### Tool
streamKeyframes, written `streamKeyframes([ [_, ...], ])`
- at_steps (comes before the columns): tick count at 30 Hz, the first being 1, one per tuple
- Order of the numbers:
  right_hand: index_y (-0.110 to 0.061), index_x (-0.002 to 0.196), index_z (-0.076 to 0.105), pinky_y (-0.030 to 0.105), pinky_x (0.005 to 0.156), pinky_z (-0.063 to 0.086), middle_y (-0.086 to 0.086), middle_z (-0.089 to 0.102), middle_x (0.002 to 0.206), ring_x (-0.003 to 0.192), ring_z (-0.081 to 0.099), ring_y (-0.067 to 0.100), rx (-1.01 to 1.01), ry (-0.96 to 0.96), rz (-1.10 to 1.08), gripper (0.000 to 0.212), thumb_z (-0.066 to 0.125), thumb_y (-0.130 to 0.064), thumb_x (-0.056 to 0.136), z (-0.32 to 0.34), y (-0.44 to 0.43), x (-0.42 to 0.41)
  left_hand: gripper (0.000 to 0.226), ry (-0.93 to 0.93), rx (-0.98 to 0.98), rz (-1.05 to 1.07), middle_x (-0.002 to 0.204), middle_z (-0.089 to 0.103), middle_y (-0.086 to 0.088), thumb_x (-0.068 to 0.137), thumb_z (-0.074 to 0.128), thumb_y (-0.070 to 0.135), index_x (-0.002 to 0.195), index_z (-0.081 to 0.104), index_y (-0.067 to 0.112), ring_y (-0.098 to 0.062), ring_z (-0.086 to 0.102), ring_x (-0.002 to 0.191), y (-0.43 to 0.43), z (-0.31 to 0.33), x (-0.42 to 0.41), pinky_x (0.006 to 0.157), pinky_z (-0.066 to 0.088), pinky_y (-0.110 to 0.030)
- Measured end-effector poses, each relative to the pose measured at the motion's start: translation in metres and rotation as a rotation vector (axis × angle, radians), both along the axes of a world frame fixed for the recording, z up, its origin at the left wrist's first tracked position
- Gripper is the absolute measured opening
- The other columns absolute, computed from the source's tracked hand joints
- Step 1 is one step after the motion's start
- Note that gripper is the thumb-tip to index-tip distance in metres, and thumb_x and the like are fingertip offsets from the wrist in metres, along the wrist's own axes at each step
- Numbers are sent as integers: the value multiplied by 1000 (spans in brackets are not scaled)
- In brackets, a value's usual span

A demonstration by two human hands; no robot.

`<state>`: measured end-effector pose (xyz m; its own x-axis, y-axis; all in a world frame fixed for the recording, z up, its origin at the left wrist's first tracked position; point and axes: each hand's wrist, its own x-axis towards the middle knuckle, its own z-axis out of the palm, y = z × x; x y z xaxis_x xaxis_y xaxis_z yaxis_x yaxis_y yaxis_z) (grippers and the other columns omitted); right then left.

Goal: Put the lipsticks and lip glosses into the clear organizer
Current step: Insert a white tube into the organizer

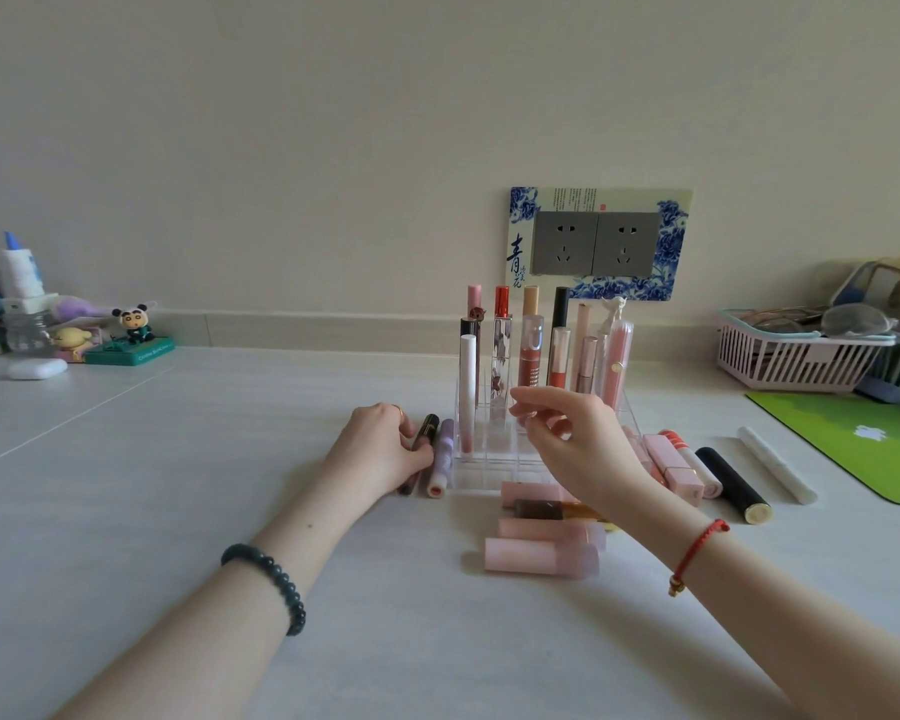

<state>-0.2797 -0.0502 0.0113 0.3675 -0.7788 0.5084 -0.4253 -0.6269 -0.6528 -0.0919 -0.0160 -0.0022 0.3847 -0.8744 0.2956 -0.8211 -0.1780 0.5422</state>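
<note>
Surface: a pale, faintly grained table (188,459) runs back to a cream wall (333,148).
Room: a grey double socket (596,244) in a blue-and-white floral surround sits on the wall behind the work. Cartoon figurines (133,324) stand at far left. At far right are a pink slatted basket (791,358) and a green mat (853,439).
Organizer: the clear organizer (494,467), a stepped acrylic grid, stands mid-table below the socket. Its back rows hold upright tubes (533,350) in pink, red, black, white and coral; its front cells show nothing inside.
Left hand: the left hand (385,444), wearing a ring and a dark bead bracelet (266,587), rests on the table left of the organizer. Its fingers curl round a dark tube (428,426) trimmed in gold.
Beside it: a lilac tube (441,454) lies between the dark tube and the organizer's wall.
Right hand: the right hand (572,439), with a red cord (697,556) at the wrist, hovers over the organizer's front rows. Its fingers are loosely bent and nothing is visibly held.
Waiting, front: pink tubes (541,557) and one brown tube (539,509) lie stacked side by side.
Waiting, right: square pink lipsticks (671,467), a black tube (733,483) and a white tube (775,465) lie in a row.
</note>
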Motion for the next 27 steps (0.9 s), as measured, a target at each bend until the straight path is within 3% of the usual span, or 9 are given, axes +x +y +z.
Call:
streamKeyframes([
  [4,-15,122,55,2,72,39,-4,63,104,83,50,-5,4,2,2,37,47,-3,87,0,0,-1,26,-128,62,-24,69,68,-16,74,57,25,68,63,1,-30,64,73,0,3,-2,61,51,-35],
  [8,-14,121,56,5,76,41,-2,65,107,88,52,0,1,4,3,38,46,-1,87,1,1,-2,22,-83,86,-47,63,67,-16,74,56,18,62,62,1,-30,60,59,2,5,1,58,52,-34],
  [13,-14,120,56,12,82,42,-1,65,106,88,52,1,6,-7,-4,37,47,-2,87,1,2,-4,23,145,-70,-53,65,65,-2,83,60,32,77,66,11,-16,58,61,4,13,13,47,38,-9],
  [14,-14,120,56,12,81,42,-1,65,105,87,52,1,4,-11,-4,37,47,-2,87,1,1,-5,20,214,-136,-51,73,66,-1,83,61,32,85,66,14,-12,58,65,4,16,14,50,39,-6],
  [16,-14,119,57,5,75,42,-1,66,102,86,54,2,-10,-24,-2,36,47,-1,87,1,1,-6,21,390,-296,-80,88,68,0,83,62,26,99,66,12,-9,60,70,3,23,15,61,46,-13],
  [18,-13,117,59,-1,68,43,-3,65,97,83,56,2,-28,-47,1,35,48,-1,86,2,1,-7,22,609,-469,-166,87,68,6,85,60,15,107,64,12,-1,62,66,5,31,12,61,52,-14],
  [20,-12,115,60,3,69,46,-5,65,92,82,59,4,-46,-86,16,32,50,-2,86,4,3,-8,20,771,-613,-277,78,68,15,86,58,9,104,63,15,5,63,64,9,39,7,60,52,-11],
  [23,-13,113,61,14,72,53,-7,66,86,79,63,9,-78,-165,66,29,55,-8,86,9,6,-6,20,804,-692,-446,74,72,20,82,59,7,92,64,24,3,64,70,15,45,-5,71,55,-18],
  [27,-20,107,62,22,76,55,-10,68,85,75,65,8,-73,-299,137,25,61,-13,83,15,13,-4,21,717,-607,-607,77,74,10,71,73,17,91,70,24,-10,67,71,14,36,-27,79,55,-34],
])
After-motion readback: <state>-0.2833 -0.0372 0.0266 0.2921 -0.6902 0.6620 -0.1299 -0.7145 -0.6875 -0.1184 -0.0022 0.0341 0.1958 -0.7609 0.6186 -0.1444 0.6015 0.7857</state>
